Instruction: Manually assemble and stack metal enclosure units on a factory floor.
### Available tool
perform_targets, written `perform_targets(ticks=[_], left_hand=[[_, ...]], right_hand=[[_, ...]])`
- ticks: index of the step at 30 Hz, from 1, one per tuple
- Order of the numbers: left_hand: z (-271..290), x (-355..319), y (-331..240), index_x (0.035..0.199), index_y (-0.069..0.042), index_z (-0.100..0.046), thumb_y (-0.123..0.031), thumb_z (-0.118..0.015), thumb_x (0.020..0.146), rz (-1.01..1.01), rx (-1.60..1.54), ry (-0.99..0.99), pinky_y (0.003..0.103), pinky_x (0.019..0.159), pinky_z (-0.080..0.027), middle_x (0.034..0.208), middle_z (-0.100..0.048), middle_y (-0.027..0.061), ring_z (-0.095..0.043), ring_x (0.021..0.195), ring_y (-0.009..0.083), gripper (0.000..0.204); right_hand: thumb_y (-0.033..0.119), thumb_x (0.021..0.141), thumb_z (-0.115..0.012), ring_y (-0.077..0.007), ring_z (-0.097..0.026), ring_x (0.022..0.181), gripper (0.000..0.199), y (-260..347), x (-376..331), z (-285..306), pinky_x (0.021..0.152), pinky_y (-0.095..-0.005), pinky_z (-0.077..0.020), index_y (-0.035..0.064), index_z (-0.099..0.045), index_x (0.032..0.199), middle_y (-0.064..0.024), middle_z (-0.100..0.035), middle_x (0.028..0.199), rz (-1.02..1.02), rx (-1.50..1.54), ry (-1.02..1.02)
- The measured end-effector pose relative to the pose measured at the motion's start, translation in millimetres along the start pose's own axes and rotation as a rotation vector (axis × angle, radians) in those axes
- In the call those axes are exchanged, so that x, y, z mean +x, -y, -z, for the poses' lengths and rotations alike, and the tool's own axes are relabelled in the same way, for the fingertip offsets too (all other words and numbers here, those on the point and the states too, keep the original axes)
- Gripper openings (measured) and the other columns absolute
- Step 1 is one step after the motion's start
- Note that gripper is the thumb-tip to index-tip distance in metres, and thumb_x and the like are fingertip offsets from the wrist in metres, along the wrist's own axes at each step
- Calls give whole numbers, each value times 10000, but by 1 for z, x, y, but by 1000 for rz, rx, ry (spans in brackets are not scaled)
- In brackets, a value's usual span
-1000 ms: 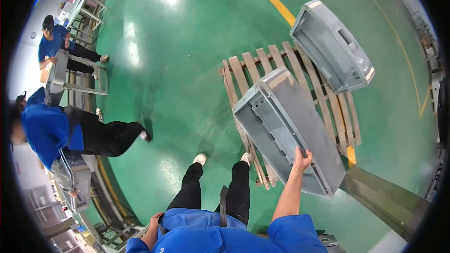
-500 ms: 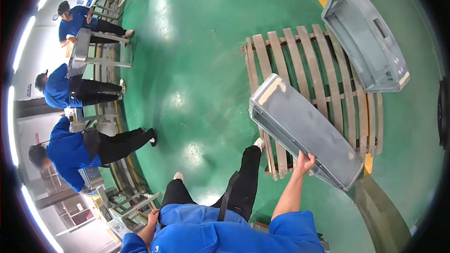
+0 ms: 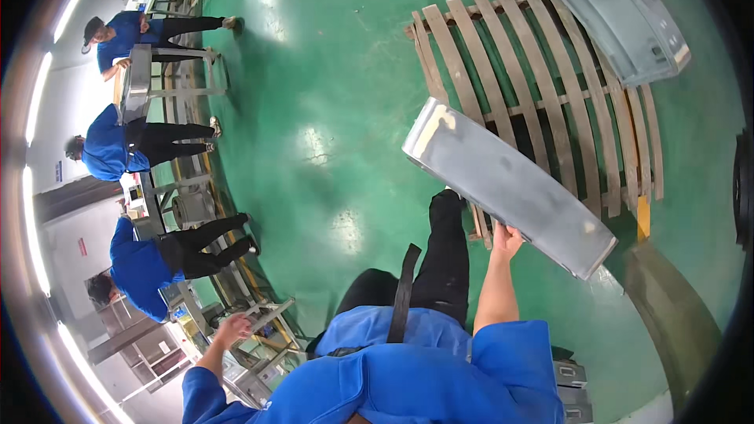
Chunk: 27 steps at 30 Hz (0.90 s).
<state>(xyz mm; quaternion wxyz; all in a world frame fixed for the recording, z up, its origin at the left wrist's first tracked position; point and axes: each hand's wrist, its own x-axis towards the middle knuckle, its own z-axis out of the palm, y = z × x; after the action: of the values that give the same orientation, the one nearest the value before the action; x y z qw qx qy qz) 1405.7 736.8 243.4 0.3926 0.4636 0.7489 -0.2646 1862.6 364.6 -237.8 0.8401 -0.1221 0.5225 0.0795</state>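
Observation:
A long grey metal casing point(image 3: 510, 184), with pale filler patches at its far-left end, slants over the near edge of a wooden pallet point(image 3: 542, 102). My right hand point(image 3: 508, 241) grips the casing's near long edge, with some fingers hidden beneath it. Away from the casing, my left hand point(image 3: 233, 330) is out at my left side, fingers loosely apart and nothing in it. A second grey casing point(image 3: 620, 23), its hollow side showing, stands at the pallet's far right corner.
Three co-workers in blue shirts stand along the left by metal benches point(image 3: 267, 314), one with a metal box point(image 3: 139, 78). A dark green curved panel point(image 3: 675, 314) lies at the right. Grey boxes point(image 3: 572, 385) are beside me at the lower right.
The gripped casing has tilted, so its open side no longer shows. My left hand has moved from my hip outward to the left. My view and body have shifted.

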Motion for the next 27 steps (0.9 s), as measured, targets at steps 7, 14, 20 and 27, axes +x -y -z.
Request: perform_targets(ticks=[7,14,20,27], left_hand=[[120,23,239,1235,-40,-403,-97,-456,855,-334,-228,-623,229,453,-483,887,-584,101,-594,614,146,388],[-137,-42,486,1308,-79,-319,-59,-568,785,133,-602,-402,305,486,-521,895,-596,145,-608,616,198,579],[-191,-59,470,1303,-73,-328,-137,-608,776,193,-637,-382,313,520,-527,810,-621,125,-613,619,186,600],[-214,20,420,1228,-50,-438,-187,-609,773,107,-695,-376,282,539,-520,792,-640,99,-612,607,146,505]], right_hand=[[-74,675,-420,-345,-410,1097,367,8,19,-3,991,-553,-255,-19,-492,1031,-159,-484,1130,-79,-149,29],[196,716,-602,-322,-490,995,359,68,120,-13,886,-464,-379,-64,-539,956,-200,-537,1031,-220,-641,-93],[371,615,-696,-286,-603,613,411,81,86,-41,562,-417,-490,-1,-608,764,-134,-632,726,1383,-2519,682],[326,756,-576,-313,-504,893,360,-13,30,-15,713,-422,-447,69,-490,994,-151,-510,986,72,-2329,354]])
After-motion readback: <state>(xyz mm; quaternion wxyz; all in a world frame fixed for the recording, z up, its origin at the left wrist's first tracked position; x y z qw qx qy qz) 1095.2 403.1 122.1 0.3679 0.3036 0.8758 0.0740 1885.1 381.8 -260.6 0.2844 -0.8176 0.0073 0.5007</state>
